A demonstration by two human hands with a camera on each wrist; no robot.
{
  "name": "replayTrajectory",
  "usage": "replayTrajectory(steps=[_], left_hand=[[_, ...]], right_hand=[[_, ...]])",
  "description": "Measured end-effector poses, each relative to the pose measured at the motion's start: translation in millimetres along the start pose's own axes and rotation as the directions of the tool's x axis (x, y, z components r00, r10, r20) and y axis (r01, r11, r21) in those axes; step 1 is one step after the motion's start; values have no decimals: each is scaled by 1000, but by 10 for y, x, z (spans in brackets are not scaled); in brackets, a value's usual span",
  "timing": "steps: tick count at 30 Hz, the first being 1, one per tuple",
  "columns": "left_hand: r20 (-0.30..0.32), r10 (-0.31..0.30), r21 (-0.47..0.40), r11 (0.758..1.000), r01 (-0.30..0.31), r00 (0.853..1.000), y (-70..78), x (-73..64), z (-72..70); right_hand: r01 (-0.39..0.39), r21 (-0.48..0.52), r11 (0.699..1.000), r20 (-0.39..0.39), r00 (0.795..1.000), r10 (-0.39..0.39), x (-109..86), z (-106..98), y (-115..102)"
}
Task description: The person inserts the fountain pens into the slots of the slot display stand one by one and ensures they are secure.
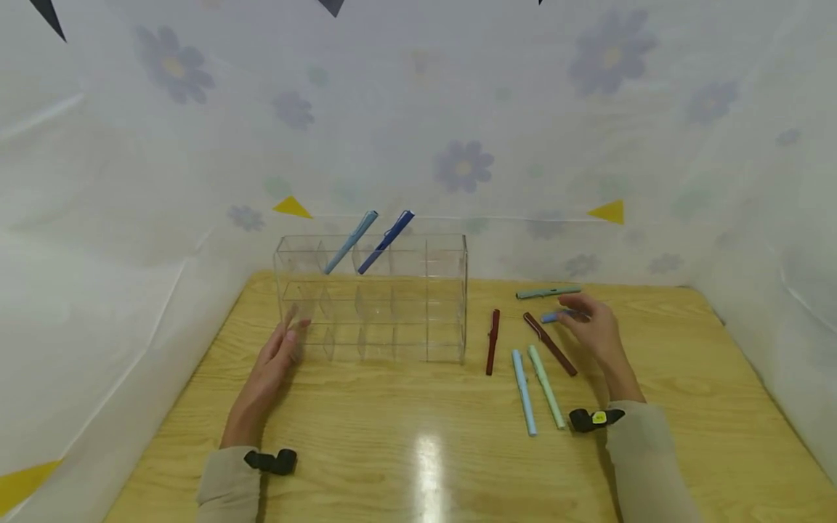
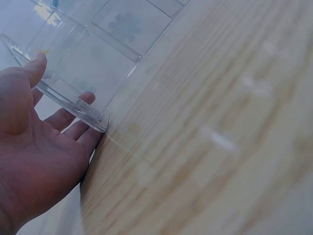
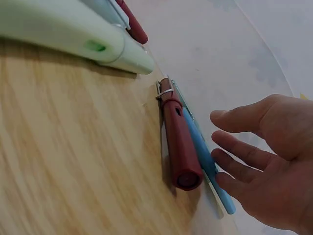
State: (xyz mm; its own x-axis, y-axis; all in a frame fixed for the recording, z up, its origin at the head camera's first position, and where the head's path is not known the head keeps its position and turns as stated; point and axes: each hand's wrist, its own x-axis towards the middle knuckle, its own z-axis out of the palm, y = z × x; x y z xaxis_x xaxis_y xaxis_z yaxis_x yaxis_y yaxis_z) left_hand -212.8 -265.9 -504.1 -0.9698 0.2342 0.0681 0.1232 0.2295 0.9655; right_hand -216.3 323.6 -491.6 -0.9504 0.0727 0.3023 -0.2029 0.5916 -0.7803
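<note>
The left hand grips the side of a clear rack — fingers curled around its edge; the right hand, fingers and thumb apart, is at a blue pen lying on the desk between a brown pen and a grey-green pen — contact unclear

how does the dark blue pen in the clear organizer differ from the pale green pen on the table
The dark blue pen is deep blue; the pale green pen is much lighter. The dark blue pen slants in the clear organizer, one end above its top edge, while the pale green pen lies on the table. Both are slim, and neither is held.
</note>
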Motion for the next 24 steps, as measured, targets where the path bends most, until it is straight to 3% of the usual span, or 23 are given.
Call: replayTrajectory(steps=[5, 11, 24], left_hand=[[-3, 0, -7, 1000, 0, 1000, -10, 4, -1], [2, -7, -4, 1000, 7, 1000, 19, 1, 3], [10, -7, -11, 1000, 7, 1000, 18, -11, 6]], right_hand=[[-25, -39, 999, 73, 997, 27, -3, -2, 30], [-89, -94, 992, 92, 991, 97, -18, -6, 60], [-50, -165, 985, 148, 986, 75, -46, -56, 165]])
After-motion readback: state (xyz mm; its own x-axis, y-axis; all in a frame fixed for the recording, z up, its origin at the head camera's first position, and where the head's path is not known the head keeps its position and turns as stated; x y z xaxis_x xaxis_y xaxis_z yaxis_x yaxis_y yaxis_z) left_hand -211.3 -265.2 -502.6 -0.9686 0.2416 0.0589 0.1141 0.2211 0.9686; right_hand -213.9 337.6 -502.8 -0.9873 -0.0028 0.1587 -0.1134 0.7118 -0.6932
